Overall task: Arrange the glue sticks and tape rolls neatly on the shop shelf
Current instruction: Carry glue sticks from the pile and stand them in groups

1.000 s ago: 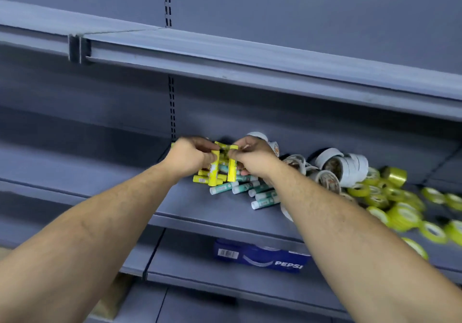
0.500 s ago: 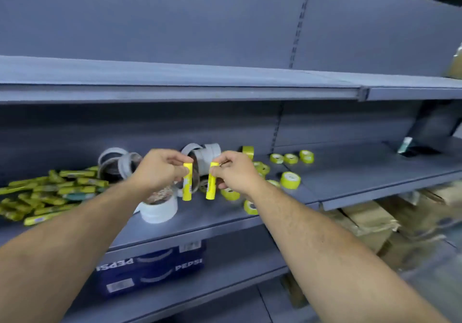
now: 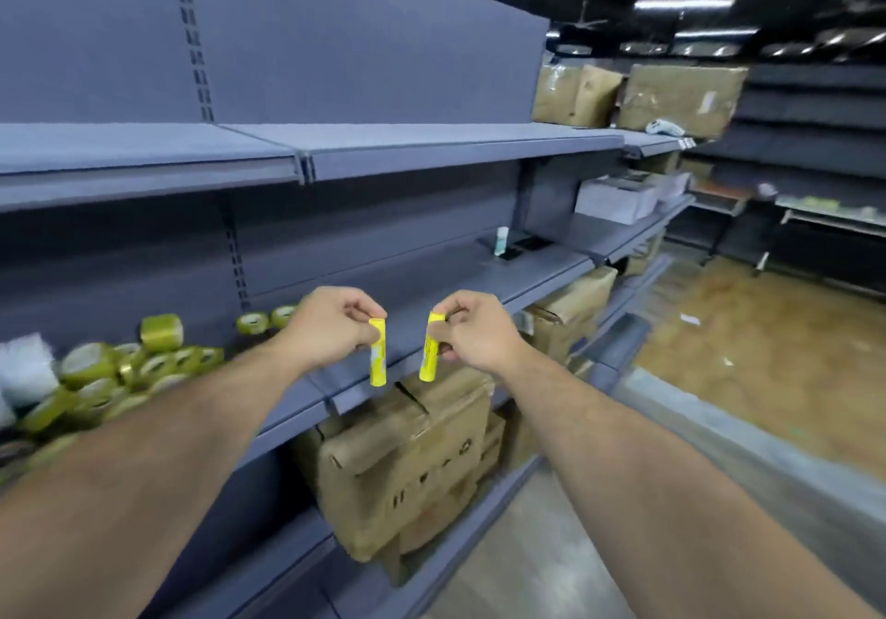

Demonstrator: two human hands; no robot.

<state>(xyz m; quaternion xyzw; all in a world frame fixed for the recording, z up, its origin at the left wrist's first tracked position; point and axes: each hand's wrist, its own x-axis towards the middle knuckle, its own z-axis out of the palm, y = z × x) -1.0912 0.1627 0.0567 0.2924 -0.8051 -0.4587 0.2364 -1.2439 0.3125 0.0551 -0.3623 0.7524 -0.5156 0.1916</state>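
The view has swung to the right along the aisle since half a second ago: the yellow-green tape rolls (image 3: 144, 359), then right behind the hands, now sit heaped at the lower left of the frame, and both hands have travelled with their load to a bare stretch of the grey shelf (image 3: 431, 283) at centre. The left hand (image 3: 331, 323) pinches the top of one yellow glue stick (image 3: 378, 355); the right hand (image 3: 474, 331) grips a second glue stick (image 3: 430, 347) the same way, fingers curled round its upper end. Both sticks hang close to upright, long axes running top to bottom, side by side but apart, their lower ends in front of the shelf's front lip and above a cardboard box (image 3: 407, 465) stored below. The open shelf surface lies just beyond and above those lower ends, toward the upper right of the frame, and neither hand looks clearly nearer to it. Standing the sticks there would likely mean carrying them forward over the lip and lowering them base first. The rest of the glue sticks are out of view.
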